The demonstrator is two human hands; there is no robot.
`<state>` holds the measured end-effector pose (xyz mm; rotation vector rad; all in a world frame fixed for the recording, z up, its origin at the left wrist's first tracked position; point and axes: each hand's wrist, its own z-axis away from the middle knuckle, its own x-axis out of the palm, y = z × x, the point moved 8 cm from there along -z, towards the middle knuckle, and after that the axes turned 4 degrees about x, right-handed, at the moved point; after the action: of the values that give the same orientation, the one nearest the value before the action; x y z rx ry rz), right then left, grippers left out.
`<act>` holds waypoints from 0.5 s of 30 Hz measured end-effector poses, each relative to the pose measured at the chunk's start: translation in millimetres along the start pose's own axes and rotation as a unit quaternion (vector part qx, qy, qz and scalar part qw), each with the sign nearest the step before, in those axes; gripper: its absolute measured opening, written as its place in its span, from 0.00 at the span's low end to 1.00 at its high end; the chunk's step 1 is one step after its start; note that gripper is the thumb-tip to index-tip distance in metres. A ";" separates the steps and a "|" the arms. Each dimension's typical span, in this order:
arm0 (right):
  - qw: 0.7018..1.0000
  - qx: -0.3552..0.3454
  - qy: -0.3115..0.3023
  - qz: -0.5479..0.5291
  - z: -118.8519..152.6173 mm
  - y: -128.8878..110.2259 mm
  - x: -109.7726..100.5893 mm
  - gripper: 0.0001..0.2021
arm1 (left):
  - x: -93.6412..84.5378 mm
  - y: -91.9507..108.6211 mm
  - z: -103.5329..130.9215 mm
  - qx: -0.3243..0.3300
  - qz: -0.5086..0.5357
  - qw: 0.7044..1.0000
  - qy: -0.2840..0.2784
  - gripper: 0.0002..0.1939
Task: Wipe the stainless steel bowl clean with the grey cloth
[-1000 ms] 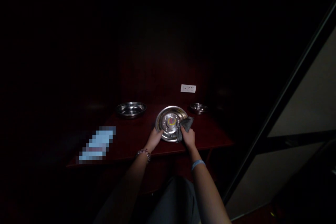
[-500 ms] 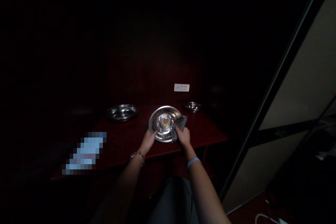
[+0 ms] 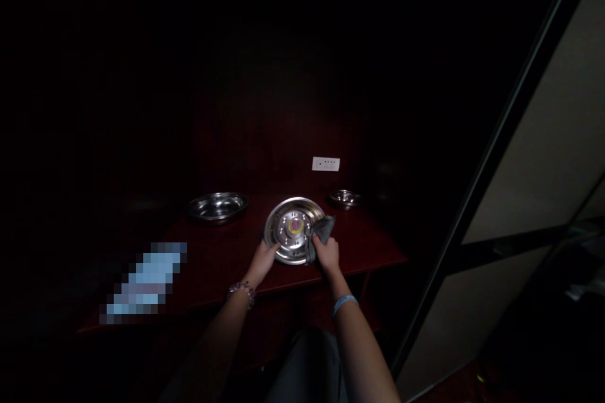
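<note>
A shiny round metal basin [image 3: 287, 209] with a yellow and red sticker at its centre is tilted towards me, above the front part of the dark red desk [image 3: 363, 245]. My left hand [image 3: 265, 260] grips its lower left rim, thumb on the inside. At the right rim, my right hand [image 3: 328, 254] is closed on a grey cloth [image 3: 323, 228], which lies against the basin's edge and inner wall. The fingers behind the basin are hidden.
A larger metal basin [image 3: 218, 207] stands on the desk at the back left, a small metal bowl [image 3: 345, 199] at the back right. A white socket plate [image 3: 326, 164] is on the back wall. Blurred pale-blue sheet [image 3: 146, 280] lies at left; a panel [image 3: 529, 157] rises at right.
The view has shifted slightly, so the whole scene sits a little lower and to the left. Both hands keep their hold on the basin and cloth, with hardly any change between them.
</note>
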<state>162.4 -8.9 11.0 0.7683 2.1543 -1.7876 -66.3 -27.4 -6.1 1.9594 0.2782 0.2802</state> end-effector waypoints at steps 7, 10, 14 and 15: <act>0.999 0.011 -0.005 -0.043 -1.5 1.3 2.1 0.18 | -1.5 2.1 0.6 0.003 -0.006 1.000 -0.004 0.24; 0.999 0.010 -0.007 -0.045 -2.3 1.0 3.0 0.18 | -1.2 1.5 0.2 -0.002 0.002 1.000 -0.009 0.24; 0.999 0.012 -0.005 -0.038 -0.8 -0.3 1.6 0.18 | -0.6 2.3 0.7 0.006 0.008 1.000 -0.011 0.25; 0.999 0.011 -0.003 -0.035 -0.2 -0.7 1.0 0.18 | -0.9 1.9 0.8 0.007 0.007 1.000 -0.008 0.25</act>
<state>161.2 -8.5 11.2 0.6980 2.1874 -1.8478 -66.7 -29.1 -4.8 1.9766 0.2563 0.2714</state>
